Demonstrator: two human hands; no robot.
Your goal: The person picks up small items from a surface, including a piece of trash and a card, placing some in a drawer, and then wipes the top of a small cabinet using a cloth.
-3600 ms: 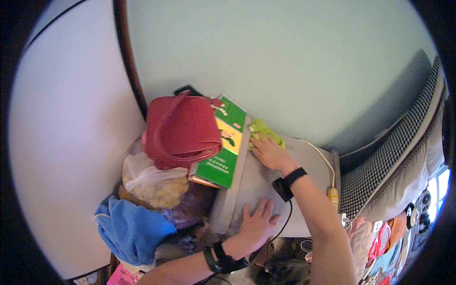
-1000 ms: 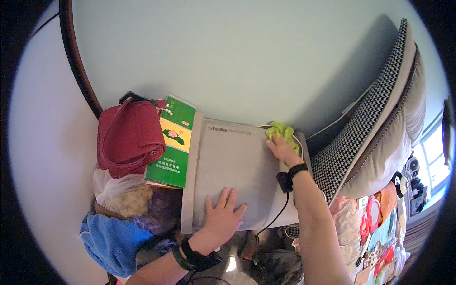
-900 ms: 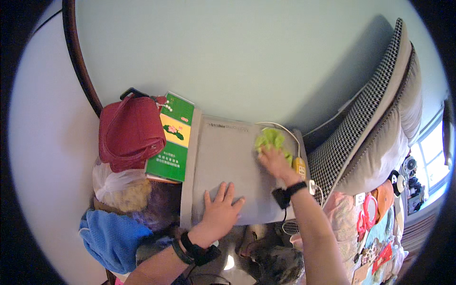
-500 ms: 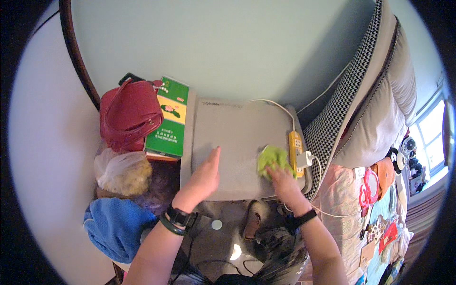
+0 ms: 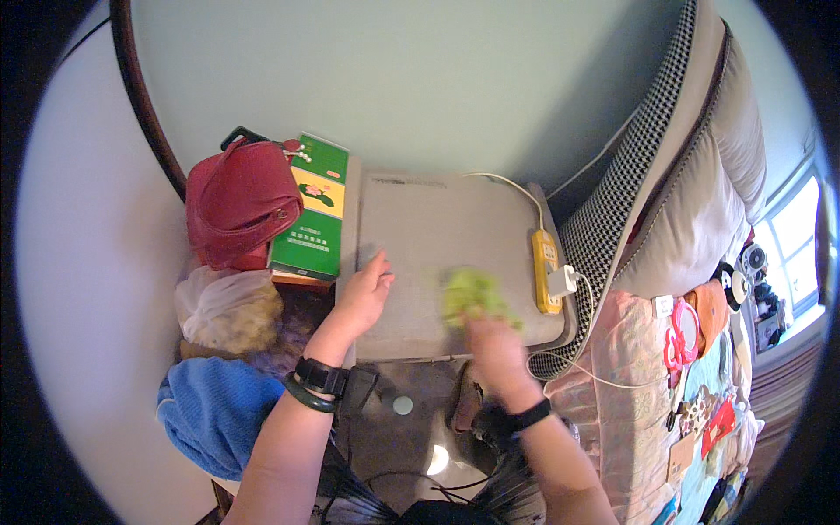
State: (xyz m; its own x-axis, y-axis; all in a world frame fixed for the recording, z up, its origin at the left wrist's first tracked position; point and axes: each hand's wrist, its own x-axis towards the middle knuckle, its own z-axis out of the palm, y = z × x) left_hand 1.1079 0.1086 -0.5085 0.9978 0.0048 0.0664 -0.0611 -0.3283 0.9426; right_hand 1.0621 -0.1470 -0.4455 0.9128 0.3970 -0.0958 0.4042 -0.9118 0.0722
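Observation:
A crumpled light-green cloth (image 5: 477, 295) lies pressed on the grey flat top (image 5: 420, 223) of a low cabinet, slightly blurred by motion. My right hand (image 5: 500, 354) grips its near edge, the fingers partly hidden by the cloth and the blur. Over the left side of the same top hovers my left hand (image 5: 363, 297), empty, its fingers stretched out and a little apart. To the right of the cloth, a yellow power strip (image 5: 546, 262) carries a white plug adapter (image 5: 563, 281) and trailing white cables.
Left of the top stand a red handbag (image 5: 241, 206) and a green box (image 5: 308, 241). Nearer are a tied plastic bag (image 5: 229, 311) and a blue fleece cloth (image 5: 219, 411). A bed with a checked headboard (image 5: 630, 166) and scattered items borders the right side.
My right hand has slid the green cloth leftward across the top, away from the power strip. My left hand has moved slightly left and up, its fingers now a little more spread.

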